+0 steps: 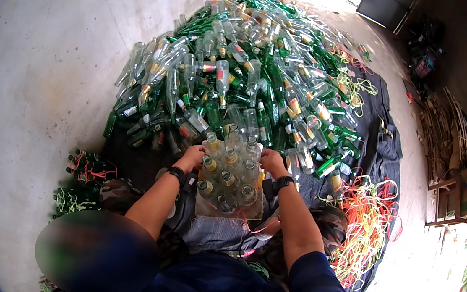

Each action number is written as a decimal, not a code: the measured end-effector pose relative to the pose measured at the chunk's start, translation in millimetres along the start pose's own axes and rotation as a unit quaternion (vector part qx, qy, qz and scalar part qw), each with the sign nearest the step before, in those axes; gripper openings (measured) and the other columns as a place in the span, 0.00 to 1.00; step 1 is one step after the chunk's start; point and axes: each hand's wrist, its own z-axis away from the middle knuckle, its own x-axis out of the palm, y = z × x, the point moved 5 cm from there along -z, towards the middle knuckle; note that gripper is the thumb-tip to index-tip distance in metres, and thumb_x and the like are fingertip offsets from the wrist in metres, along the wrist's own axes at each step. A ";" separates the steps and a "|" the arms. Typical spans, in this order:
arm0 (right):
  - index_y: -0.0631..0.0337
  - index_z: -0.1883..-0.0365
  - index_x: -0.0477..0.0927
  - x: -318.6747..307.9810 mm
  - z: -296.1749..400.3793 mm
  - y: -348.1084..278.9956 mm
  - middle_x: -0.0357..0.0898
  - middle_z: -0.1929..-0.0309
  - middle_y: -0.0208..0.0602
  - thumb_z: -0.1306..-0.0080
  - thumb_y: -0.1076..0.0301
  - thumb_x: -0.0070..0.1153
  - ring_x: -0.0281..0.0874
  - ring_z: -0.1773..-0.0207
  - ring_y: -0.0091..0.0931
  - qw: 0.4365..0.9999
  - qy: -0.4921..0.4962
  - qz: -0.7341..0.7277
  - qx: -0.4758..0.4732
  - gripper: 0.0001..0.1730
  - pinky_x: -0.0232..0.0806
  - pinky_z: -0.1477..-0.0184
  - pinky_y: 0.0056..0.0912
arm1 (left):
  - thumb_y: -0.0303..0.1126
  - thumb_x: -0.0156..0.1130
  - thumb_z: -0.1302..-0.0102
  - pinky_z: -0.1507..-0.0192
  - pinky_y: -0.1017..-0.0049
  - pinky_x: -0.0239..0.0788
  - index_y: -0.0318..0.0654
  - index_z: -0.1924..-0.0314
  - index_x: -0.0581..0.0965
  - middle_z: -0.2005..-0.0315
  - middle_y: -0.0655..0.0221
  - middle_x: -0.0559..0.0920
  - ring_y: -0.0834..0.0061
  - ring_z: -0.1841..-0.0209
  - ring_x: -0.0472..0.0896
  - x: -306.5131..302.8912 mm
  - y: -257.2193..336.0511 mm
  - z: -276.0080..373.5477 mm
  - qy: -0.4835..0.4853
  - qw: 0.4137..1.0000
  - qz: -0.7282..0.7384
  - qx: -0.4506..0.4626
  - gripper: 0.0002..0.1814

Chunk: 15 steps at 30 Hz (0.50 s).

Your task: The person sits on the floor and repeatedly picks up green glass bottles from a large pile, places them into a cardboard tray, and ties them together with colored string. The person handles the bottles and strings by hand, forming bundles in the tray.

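Several clear glass bottles (pixel 228 176) stand upright and close together on a small flat board (pixel 228 211) between my knees. My left hand (pixel 194 157) is at the far left side of this cluster, fingers curled in towards the glass. On the opposite side, my right hand (pixel 272 162) is level with it, its fingertips close to the outer bottles. Whether either hand grips a bottle or a strap is too small to tell. A pink plastic strap (pixel 269 226) trails from the board's near right corner over the dark cloth.
A large heap of loose green and clear bottles (pixel 245 62) rises just beyond the board. Tangled red and yellow straps (pixel 362 236) lie at right on a black sheet (pixel 380 122). Strapped bundles of green bottles (pixel 89 167) are at left. Flattened cardboard (pixel 445 135) leans farther right.
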 end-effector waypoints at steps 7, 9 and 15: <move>0.60 0.54 0.87 3.6 4.9 21.3 0.90 0.67 0.37 0.38 0.67 0.66 0.90 0.66 0.26 0.998 -0.008 -0.043 0.054 0.14 0.77 0.65 0.32 | 0.31 0.61 0.26 0.59 0.67 0.80 0.37 0.45 0.82 0.55 0.65 0.87 0.70 0.58 0.87 18.4 13.3 33.7 0.003 1.000 -0.029 -0.007 0.13; 0.61 0.53 0.87 1.4 10.3 26.1 0.90 0.67 0.38 0.38 0.67 0.66 0.89 0.66 0.26 0.996 -0.005 -0.054 0.067 0.15 0.77 0.65 0.31 | 0.31 0.61 0.26 0.58 0.65 0.81 0.38 0.44 0.82 0.55 0.66 0.87 0.70 0.57 0.87 34.0 31.9 57.1 -0.007 0.999 -0.024 -0.028 0.13; 0.65 0.53 0.86 14.8 35.5 3.2 0.89 0.68 0.39 0.38 0.68 0.64 0.88 0.68 0.27 0.998 -0.048 -0.011 0.035 0.16 0.74 0.70 0.32 | 0.31 0.60 0.25 0.60 0.59 0.81 0.41 0.45 0.83 0.58 0.69 0.88 0.68 0.56 0.88 -8.2 -45.5 38.9 -0.012 1.000 0.000 0.011 0.12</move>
